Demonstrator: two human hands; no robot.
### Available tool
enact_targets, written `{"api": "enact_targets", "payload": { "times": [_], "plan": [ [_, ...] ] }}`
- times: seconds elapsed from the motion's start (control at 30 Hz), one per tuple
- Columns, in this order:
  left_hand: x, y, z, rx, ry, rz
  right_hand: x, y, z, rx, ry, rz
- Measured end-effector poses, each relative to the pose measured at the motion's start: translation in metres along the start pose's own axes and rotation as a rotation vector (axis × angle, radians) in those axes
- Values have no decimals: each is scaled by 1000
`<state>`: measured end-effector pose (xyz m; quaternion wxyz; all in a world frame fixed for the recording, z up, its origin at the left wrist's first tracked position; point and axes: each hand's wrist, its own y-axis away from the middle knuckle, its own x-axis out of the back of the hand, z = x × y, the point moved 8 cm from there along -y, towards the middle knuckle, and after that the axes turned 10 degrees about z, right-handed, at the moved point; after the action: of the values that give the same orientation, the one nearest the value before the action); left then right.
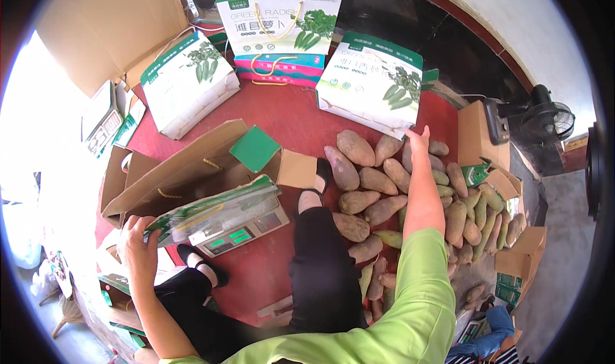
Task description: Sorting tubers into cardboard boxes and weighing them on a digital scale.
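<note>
My left hand [138,242] is closed on the near left edge of an open cardboard carton [186,165], whose top flaps stand up and whose inside shows brown board and yellow cord handles. This carton is tilted over a digital scale [243,236] with lit green displays. My right hand [418,141] is stretched out at the near corner of a closed white-and-green gift box [371,79], fingers apart; its fingertips lie at or against the corner. Beneath my right arm spreads a pile of sweet potatoes [378,180] on the red floor covering.
Green radishes [488,234] lie among the pile's right side. Another closed gift box [189,85] sits back left; an upright box [278,21] stands on coloured boxes [282,69]. A black fan [548,115] stands at right. A person's jeans [483,335] show lower right.
</note>
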<state>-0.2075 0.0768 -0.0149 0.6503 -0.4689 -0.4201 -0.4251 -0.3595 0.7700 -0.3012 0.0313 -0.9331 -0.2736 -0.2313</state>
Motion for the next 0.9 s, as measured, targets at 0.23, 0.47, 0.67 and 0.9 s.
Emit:
{"api": "enact_targets", "payload": {
  "times": [0.23,0.47,0.67,0.9],
  "plan": [
    [-2,-2,3,12,40,-12,-42,30,-5,-155,-186,-230],
    [1,-1,4,-27,31,-25,-34,89,-22,126,-285,-91],
    [-2,0,5,-22,51,-41,-51,202,-87,558,-52,-187],
    [-2,2,4,-40,75,-34,-36,133,-81,482,-80,-33]
  ]
}}
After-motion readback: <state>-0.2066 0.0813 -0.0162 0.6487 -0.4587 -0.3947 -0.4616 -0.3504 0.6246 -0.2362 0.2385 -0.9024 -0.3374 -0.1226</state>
